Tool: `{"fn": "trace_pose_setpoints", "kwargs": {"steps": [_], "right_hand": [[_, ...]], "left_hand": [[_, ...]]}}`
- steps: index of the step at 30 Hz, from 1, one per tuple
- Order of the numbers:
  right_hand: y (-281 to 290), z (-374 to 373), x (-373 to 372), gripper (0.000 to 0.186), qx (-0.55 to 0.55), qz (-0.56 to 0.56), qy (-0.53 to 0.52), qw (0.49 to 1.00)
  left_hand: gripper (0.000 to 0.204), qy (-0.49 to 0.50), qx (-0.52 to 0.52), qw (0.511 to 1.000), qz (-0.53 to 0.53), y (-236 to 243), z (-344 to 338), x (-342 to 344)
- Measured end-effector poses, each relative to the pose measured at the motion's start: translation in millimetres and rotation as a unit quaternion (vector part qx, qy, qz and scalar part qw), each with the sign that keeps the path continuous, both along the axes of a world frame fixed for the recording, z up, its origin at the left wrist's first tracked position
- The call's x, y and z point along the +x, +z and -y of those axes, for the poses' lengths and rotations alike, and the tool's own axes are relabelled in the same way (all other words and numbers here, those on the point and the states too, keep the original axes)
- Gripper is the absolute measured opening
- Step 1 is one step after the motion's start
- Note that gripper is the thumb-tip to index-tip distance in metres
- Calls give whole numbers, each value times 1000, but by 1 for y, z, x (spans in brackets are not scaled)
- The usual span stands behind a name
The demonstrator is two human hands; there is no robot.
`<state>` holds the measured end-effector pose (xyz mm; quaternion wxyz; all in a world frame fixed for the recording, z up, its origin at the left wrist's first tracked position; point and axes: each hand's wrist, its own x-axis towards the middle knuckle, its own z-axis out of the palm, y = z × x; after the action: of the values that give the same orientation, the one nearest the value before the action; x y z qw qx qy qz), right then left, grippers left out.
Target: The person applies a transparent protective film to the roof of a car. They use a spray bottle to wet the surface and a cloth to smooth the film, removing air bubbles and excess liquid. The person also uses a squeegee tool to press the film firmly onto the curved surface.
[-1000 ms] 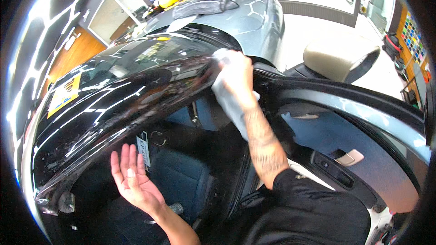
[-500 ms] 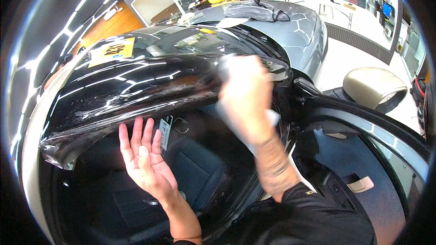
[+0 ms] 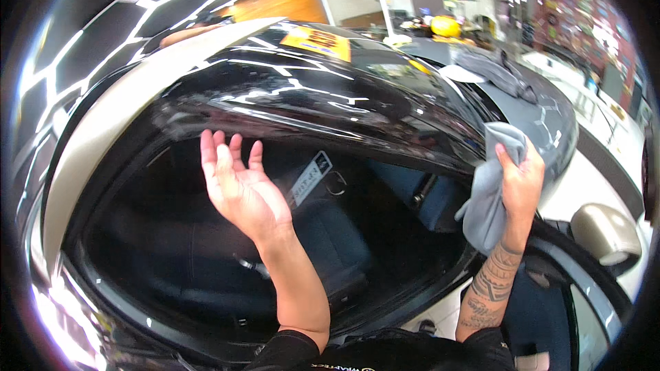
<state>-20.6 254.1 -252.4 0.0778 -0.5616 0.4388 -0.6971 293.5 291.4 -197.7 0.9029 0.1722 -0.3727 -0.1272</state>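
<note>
Palm up and fingers apart, my left hand [image 3: 237, 185] is empty just below the creased edge of a glossy black surface [image 3: 344, 99] along the car's roof side; whether it touches the edge, I cannot tell. My right hand [image 3: 522, 178] grips a folded grey cloth [image 3: 485, 213] at the front end of that surface. A yellow sticker [image 3: 316, 41] lies on the black top. Below my hands the open doorway shows a dark seat [image 3: 330, 247].
The open door [image 3: 584, 282] and beige mirror [image 3: 605, 230] stand at my right. A grey bonnet [image 3: 553, 144] ahead carries a dark grey bundle [image 3: 491, 72] and a yellow object [image 3: 445, 25] sits beyond. Another person's arm [image 3: 182, 36] shows behind the beige pillar [image 3: 103, 137].
The view has swung left along the car. My right hand, earlier moving on the black surface, is farther right with the cloth. My left hand stays open under the edge.
</note>
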Motion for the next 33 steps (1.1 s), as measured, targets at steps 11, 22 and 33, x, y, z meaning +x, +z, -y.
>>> {"fn": "trace_pose_setpoints", "kwargs": {"steps": [11,22,33], "right_hand": [[9,36,11,24,11,-21,145,989],[7,42,8,24,15,-9,162,987],[4,44,17,23,-29,-81,38,996]], "left_hand": [[17,134,59,989,-25,34,-10,48],[19,-111,130,977,126,2,3,-4],[8,-218,102,969,51,-32,24,-63]]}}
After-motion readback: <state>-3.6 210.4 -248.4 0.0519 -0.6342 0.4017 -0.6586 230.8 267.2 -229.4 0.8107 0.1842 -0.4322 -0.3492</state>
